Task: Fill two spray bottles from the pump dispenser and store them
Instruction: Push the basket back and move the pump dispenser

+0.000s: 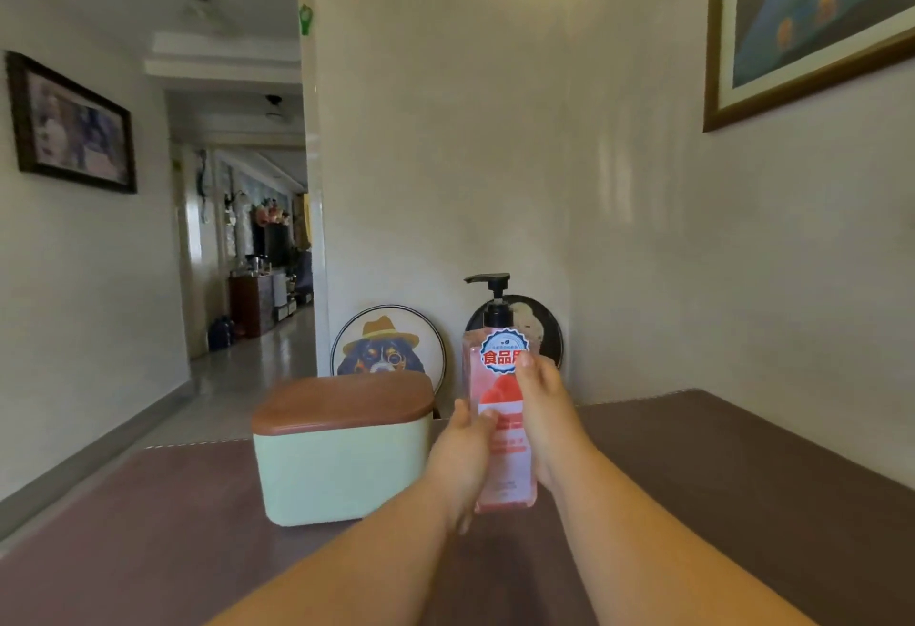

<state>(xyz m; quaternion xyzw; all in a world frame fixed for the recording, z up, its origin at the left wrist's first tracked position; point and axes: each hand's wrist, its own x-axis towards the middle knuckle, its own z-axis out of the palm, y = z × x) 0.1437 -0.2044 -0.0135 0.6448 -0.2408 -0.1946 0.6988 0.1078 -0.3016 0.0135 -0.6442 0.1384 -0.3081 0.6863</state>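
A tall clear pump dispenser (pixel 500 407) with pink liquid, a black pump head and a red-and-white label stands upright in front of me, its base at or just above the brown table (pixel 742 467). My left hand (pixel 463 457) wraps its lower left side. My right hand (pixel 542 407) holds its right side, thumb up near the round blue sticker. No spray bottle is visible.
A pale green box (pixel 341 467) with a shut brown lid sits on the table just left of the dispenser. Two round picture plates (pixel 391 348) lean against the wall behind. A hallway opens at the left; framed pictures hang on the walls.
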